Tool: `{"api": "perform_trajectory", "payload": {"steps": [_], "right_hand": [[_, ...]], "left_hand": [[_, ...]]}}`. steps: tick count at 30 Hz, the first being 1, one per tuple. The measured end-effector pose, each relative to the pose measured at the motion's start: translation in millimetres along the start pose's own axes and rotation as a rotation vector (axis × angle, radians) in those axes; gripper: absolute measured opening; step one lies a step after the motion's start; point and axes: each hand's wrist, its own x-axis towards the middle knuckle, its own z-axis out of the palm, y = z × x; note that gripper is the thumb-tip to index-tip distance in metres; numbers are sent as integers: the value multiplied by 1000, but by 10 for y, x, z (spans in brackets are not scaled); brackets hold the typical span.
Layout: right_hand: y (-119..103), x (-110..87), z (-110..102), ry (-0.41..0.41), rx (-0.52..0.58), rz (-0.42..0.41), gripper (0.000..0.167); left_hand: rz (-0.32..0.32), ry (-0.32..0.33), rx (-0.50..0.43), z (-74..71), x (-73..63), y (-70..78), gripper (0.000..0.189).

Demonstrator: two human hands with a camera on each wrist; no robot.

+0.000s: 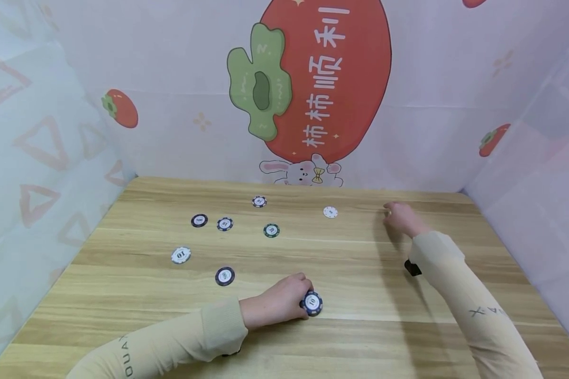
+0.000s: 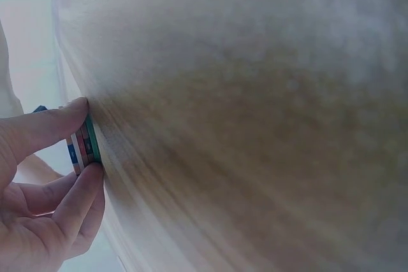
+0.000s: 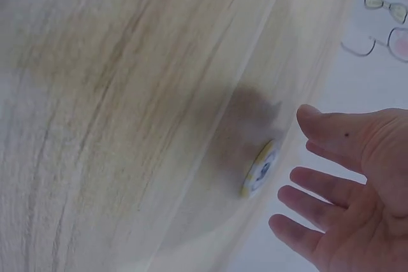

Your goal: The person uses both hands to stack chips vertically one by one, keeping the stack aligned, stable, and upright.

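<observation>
Cream sleeve point(image 1: 170, 334), left hand point(image 1: 280, 301) pinching a stack of poker chips point(image 1: 312, 303) down by the counter point(image 1: 351, 347), right hand point(image 1: 403, 217) with fingers spread, just beside a yellow-edged poker chip point(image 3: 260, 170).

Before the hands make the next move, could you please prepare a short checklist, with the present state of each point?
1. Left hand grips the poker chip stack: ok.
2. Right hand open and holding nothing: ok.
3. Yellow-edged poker chip grasped: not ok, the right hand is near but not around it.
4. Green-edged poker chip marked 20 stacked: not ok, it lies alone on the table.
5. Exact number of chips in the stack: cannot tell, the left hand partly covers it.
</observation>
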Motion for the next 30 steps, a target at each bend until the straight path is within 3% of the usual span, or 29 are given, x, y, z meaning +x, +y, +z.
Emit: {"api": "perform_trajectory", "payload": {"steps": [19, 30], "right_hand": [[190, 31, 41, -10, 10, 39, 33], [226, 27, 61, 46, -2, -3, 32]], "left_hand": [[0, 3, -4, -9, 13, 8, 35], [12, 10, 13, 3, 7, 2, 36]]}}
